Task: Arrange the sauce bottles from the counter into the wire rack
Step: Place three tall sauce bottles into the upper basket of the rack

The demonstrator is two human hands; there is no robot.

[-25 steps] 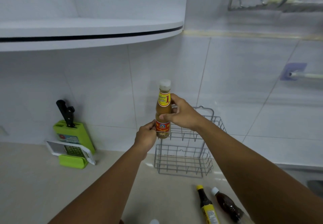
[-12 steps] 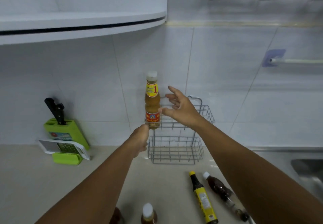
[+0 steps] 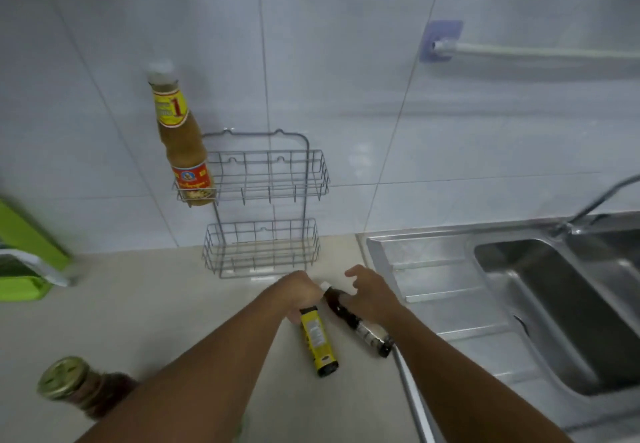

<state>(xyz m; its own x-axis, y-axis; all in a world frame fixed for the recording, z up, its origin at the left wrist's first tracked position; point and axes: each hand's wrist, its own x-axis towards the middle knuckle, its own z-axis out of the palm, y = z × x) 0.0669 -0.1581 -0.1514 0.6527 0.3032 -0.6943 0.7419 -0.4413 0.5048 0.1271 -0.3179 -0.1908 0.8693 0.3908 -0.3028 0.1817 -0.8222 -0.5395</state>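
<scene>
Orange sauce bottle with a white cap (image 3: 181, 141) stands in the left end of the grey wire rack (image 3: 263, 200), upper basket. Left hand (image 3: 299, 292) closes on the yellow-labelled dark bottle (image 3: 317, 342) lying on the beige counter (image 3: 138, 304). Right hand (image 3: 372, 295), fingers spread, hovers over the white-capped brown bottle (image 3: 353, 319) near the steel sink's edge (image 3: 377, 252).

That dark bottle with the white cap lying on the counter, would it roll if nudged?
Probably. The dark bottle lies on its side on the smooth counter and looks round, so a sideways nudge could roll it toward the yellow-labelled bottle. It looks full, so likely weighty. Its smooth surface may be slippery to lift.
</scene>
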